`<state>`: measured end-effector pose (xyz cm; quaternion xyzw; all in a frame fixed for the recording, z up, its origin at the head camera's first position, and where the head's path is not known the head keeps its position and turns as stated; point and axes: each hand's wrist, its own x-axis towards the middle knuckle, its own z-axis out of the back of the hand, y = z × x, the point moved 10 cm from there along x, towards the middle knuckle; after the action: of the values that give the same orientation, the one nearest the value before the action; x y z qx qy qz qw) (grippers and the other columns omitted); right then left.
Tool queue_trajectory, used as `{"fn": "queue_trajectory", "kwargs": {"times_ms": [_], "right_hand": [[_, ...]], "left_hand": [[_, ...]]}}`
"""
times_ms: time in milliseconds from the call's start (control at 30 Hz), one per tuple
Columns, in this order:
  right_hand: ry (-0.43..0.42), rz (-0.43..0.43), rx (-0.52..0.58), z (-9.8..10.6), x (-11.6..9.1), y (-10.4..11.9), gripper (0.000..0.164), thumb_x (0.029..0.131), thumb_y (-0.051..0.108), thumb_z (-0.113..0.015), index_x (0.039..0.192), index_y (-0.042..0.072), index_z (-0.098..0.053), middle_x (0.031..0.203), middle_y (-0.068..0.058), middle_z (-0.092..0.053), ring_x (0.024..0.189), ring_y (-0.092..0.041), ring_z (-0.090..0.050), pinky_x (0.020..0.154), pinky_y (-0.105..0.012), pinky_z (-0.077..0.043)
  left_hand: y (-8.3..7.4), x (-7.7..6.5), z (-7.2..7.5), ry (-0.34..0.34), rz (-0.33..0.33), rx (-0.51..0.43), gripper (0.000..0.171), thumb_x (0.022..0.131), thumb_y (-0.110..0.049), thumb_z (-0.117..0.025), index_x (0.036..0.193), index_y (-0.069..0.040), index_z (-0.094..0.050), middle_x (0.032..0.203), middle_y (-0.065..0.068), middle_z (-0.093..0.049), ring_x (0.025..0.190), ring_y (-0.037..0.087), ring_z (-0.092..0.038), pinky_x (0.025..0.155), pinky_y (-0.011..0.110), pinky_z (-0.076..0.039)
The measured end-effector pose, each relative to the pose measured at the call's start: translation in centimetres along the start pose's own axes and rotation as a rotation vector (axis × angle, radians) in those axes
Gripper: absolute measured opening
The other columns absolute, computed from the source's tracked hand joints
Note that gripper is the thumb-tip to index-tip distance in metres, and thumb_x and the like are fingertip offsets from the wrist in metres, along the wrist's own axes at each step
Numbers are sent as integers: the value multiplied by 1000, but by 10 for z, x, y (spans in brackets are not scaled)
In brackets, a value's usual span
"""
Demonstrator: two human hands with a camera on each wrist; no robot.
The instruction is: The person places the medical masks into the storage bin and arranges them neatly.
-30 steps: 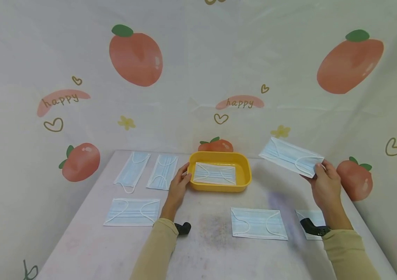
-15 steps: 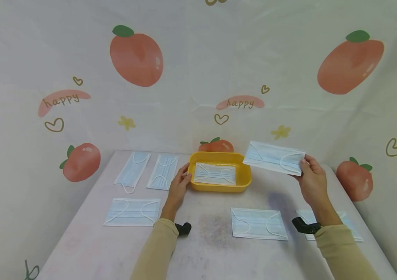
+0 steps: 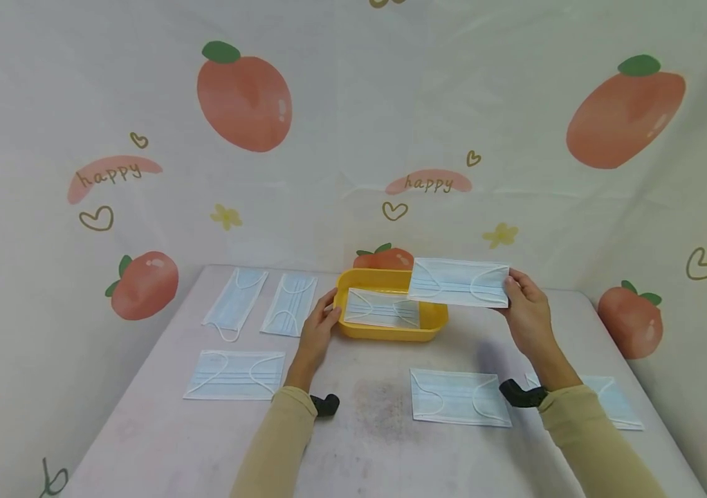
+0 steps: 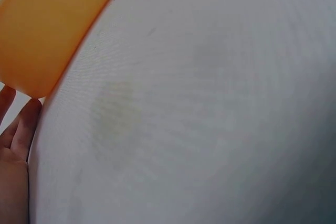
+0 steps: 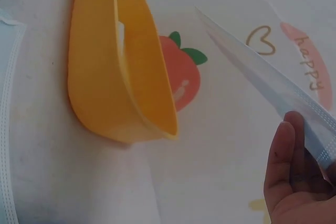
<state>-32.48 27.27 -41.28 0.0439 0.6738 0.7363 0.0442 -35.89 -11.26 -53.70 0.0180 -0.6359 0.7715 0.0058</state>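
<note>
My right hand (image 3: pixel 529 315) pinches a light-blue face mask (image 3: pixel 458 282) by its right end, raised in the air. In the head view the mask overlaps the right part of a yellow plastic tray (image 3: pixel 391 334). Inside that tray lies another face mask (image 3: pixel 366 309). My left hand (image 3: pixel 315 339) grips the tray's left end. The left wrist view shows fingertips (image 4: pixel 32 109) against the tray wall (image 4: pixel 42 30). Seen from the right wrist, the held mask (image 5: pixel 283 90) is nearly edge-on, above the level of the tray rim.
On the table (image 3: pixel 353 449), a face mask (image 3: pixel 461 398) lies at front right, and another mask (image 3: pixel 618 401) is partly behind my right forearm. To the left are an upright-laid mask (image 3: pixel 238 301), a similar mask (image 3: pixel 289 304) and a sideways mask (image 3: pixel 235 375). A printed curtain (image 3: pixel 341 138) hangs behind.
My right hand has carried the face mask leftward to above the tray's right side, and the mask has levelled out. The left hand and the tray have stayed in place.
</note>
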Motion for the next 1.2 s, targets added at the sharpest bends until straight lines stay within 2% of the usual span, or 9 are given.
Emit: {"fn": "queue_trajectory", "kwargs": {"times_ms": [200, 300, 400, 667, 1000, 1200], "right_hand": [[23, -4, -8, -19, 6, -2, 55, 112, 32, -33, 160, 6, -28, 160, -23, -35, 123, -12, -57, 88, -10, -54], [43, 6, -21, -28, 9, -3, 55, 112, 32, -34, 160, 5, -30, 158, -25, -37, 110, -3, -60, 86, -10, -55], [52, 3, -49, -35, 12, -6, 54, 112, 32, -34, 158, 6, -33, 156, -24, -41, 103, 0, -63, 86, -12, -56], [78, -26, -69, -56, 23, -15, 51, 112, 31, -33, 157, 8, -36, 154, -21, -47, 102, -4, -65, 87, -15, -57], [108, -65, -72, -82, 31, -22, 49, 113, 28, -31, 158, 9, -35, 153, -19, -48, 115, -22, -63, 88, -17, -58], [112, -87, -92, -93, 35, -27, 48, 113, 28, -33, 157, 12, -37, 152, -17, -51, 124, -33, -62, 93, -24, -57]], "left_hand": [[1, 1, 1, 3, -2, 4, 45, 106, -40, -51, 150, -41, -45, 157, -2, -47, 134, 27, -53, 117, 52, -42], [-1, 1, 2, -5, -6, 4, 44, 106, -38, -51, 150, -42, -45, 157, -2, -48, 134, 28, -54, 117, 52, -43], [-1, 1, 1, -4, -2, 5, 44, 106, -38, -51, 150, -42, -45, 157, -2, -48, 134, 27, -54, 117, 51, -43], [0, 2, 1, -3, -9, 4, 44, 106, -38, -51, 150, -40, -45, 157, -1, -47, 134, 28, -53, 118, 52, -42], [-2, 1, 0, -1, 6, 9, 45, 106, -37, -50, 151, -41, -45, 158, -2, -47, 134, 28, -54, 118, 51, -42], [-3, 0, 0, -2, 6, 18, 45, 107, -36, -50, 151, -39, -44, 158, -2, -46, 135, 28, -53, 118, 52, -42]]}}
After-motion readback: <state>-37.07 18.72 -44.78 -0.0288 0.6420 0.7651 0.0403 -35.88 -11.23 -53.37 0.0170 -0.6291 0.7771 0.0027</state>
